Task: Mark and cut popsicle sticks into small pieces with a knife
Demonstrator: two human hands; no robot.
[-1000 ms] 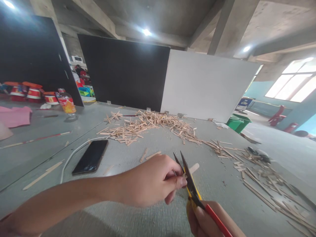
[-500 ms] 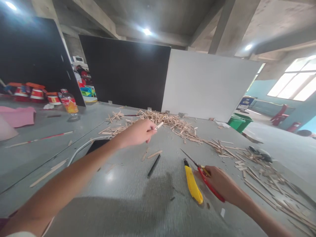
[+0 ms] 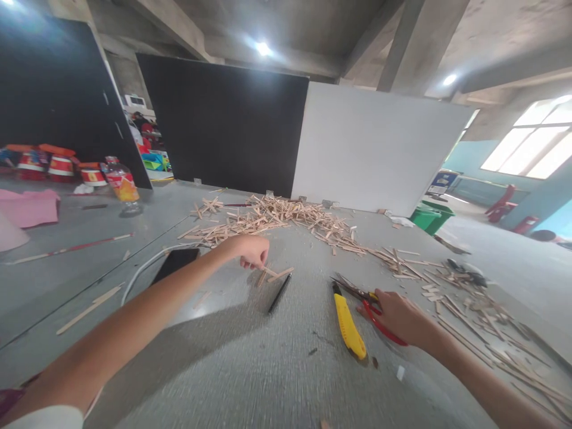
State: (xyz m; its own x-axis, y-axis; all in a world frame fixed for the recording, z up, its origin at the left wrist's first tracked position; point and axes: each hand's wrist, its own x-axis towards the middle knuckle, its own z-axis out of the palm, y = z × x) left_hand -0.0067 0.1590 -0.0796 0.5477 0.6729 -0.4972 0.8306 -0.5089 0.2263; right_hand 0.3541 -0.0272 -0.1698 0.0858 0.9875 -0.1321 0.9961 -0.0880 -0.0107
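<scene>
My left hand (image 3: 254, 251) is closed in a pinch on a small wooden stick (image 3: 269, 271), just over short wooden pieces (image 3: 281, 274) lying on the table. A black pen (image 3: 280, 293) lies just right of them. My right hand (image 3: 397, 314) grips red-handled scissors (image 3: 379, 325), their blades parted a little and pointing away to the left. Right beside the scissors lies a yellow utility knife (image 3: 348, 328), its black tip near the blades.
A heap of wooden sticks (image 3: 290, 214) spreads along the back of the grey table (image 3: 214, 369). More strips (image 3: 482, 333) lie at right. At left are a black phone (image 3: 176, 262), a white cable (image 3: 136, 277) and a drink bottle (image 3: 123, 187). Upright panels (image 3: 223, 125) stand behind.
My left hand has come down and slightly left with the stick, close to the pieces on the table. In my right hand the scissors have opened a little.
</scene>
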